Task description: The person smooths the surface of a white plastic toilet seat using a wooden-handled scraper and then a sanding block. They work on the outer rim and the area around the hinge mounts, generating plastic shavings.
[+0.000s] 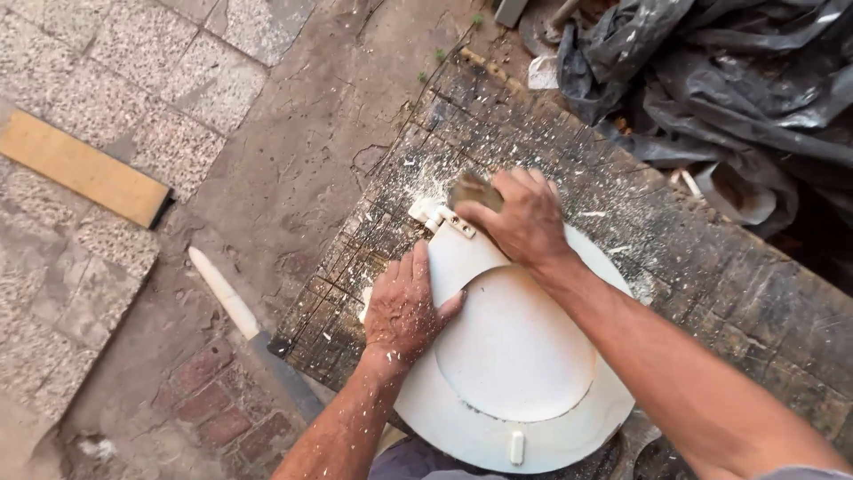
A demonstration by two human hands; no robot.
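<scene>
White toilet seat (515, 356) lies flat, underside up, on a dusty dark work board (711, 267), hinge end pointing away from the person, near edge w/ 1 small white bumper (516, 447) hanging past the board toward the body. Left hand (404, 307) is spread palm-down on the seat's left rim, fingers extended and pressing, thumb hooked over the inner ring edge; looks like a hold-down so the seat doesn't slide or rock on the board. Right hand (524, 218) is curled shut around a brownish block or pad (473, 188) at the hinge end, just beside the white hinge bracket (444, 218); fingers clenched over it, knuckles up, so the grip is from above w/ the piece pushed against the seat edge. Can't tell exactly what the block is, mostly hidden by the fingers. White dust and flecks (426, 182) are thickest on the board right around the hinge area, so work seems concentrated there. Off the board: a knife w/ pale handle (222, 293) on the concrete floor to the left, well apart from both hands; a yellow wood strip (84, 169) farther left on the paving; crumpled black plastic sheeting (729, 80) at upper right behind the board.
</scene>
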